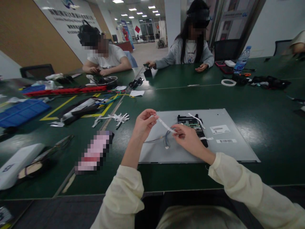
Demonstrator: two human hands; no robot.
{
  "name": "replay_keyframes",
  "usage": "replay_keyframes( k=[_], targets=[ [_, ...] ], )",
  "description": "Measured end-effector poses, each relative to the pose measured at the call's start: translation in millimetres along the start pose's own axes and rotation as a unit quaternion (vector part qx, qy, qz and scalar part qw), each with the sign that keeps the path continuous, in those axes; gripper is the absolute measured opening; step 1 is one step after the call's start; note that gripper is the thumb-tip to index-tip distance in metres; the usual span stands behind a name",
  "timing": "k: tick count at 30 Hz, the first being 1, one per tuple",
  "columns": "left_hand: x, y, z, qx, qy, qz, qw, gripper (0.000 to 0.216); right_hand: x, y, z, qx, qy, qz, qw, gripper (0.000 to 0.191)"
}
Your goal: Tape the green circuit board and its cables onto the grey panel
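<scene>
Pinching a narrow white strip (166, 125) between us, we hold one end in the fingertips of our left hand (146, 124) and the other in the fingertips of our right hand (187, 138), thumb against finger on each side. The strip spans the short gap between the hands, sloping down from left to right above a flat grey panel (238, 152). It looks light, thin and limp, like tape or paper; whether it has a sticky face, we cannot tell. We judge that it will bend, twist or curl easily and may tear if jerked, so the two ends are the best places to hold, with a gentle, even pull. If it is sticky, it could cling to our fingertips or fold onto itself. The panel below our hands seems broad, thin and stiff, perhaps smooth enough to slide, and we would take it by its outer edges. Just beyond our right hand, on the panel, sits a black frame with a green circuit board (196, 126), which we judge fragile; it is better held by the frame than the board. One more white strip curves over its far side, and another pokes out beside our right wrist. Thin, bendy cables (166, 140) lie between our hands, easy to snag. Well to the left of our left hand, a tangle of white strips (121, 118) rests on the dark green table (274, 140).
</scene>
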State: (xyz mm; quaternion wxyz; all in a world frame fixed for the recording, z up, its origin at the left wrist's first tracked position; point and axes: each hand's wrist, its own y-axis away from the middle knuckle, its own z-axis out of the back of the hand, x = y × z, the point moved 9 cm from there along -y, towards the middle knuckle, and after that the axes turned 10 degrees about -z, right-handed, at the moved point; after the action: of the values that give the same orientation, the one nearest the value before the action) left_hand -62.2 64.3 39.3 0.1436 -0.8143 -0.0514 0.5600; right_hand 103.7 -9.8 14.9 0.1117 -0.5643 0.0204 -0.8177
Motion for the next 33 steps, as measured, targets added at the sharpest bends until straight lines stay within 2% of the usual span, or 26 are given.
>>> replay_keyframes(
  k=[4,11,15,22,28,33],
  targets=[
    [-4.7,-1.0,-0.9,-0.002,0.037,-0.015,0.999,0.023,3.4,2.0,-4.2,0.023,-0.022,0.004,0.999,0.043],
    [-7.9,-0.8,-2.1,-0.005,0.041,-0.028,0.999,0.024,8.1,3.7,3.1,-0.015,-0.006,0.023,1.000,0.036],
    [-8.5,-0.5,-1.5,-0.005,0.028,-0.038,0.999,0.024,1.4,0.8,5.0,-0.025,-0.038,-0.009,0.999,0.025],
    [-8.4,0.4,1.4,-0.024,-0.028,-0.048,0.998,0.024,-15.3,-2.8,2.3,-0.009,-0.137,-0.089,0.986,0.022],
    [-9.5,-0.6,8.2,-0.061,-0.105,-0.091,0.988,0.025,-13.5,-0.8,0.1,-0.006,-0.153,-0.121,0.981,0.024],
    [-6.5,0.4,5.8,-0.059,-0.098,-0.075,0.991,0.025,-20.4,-0.5,-7.8,0.025,-0.178,-0.155,0.971,0.029]
  ],
)
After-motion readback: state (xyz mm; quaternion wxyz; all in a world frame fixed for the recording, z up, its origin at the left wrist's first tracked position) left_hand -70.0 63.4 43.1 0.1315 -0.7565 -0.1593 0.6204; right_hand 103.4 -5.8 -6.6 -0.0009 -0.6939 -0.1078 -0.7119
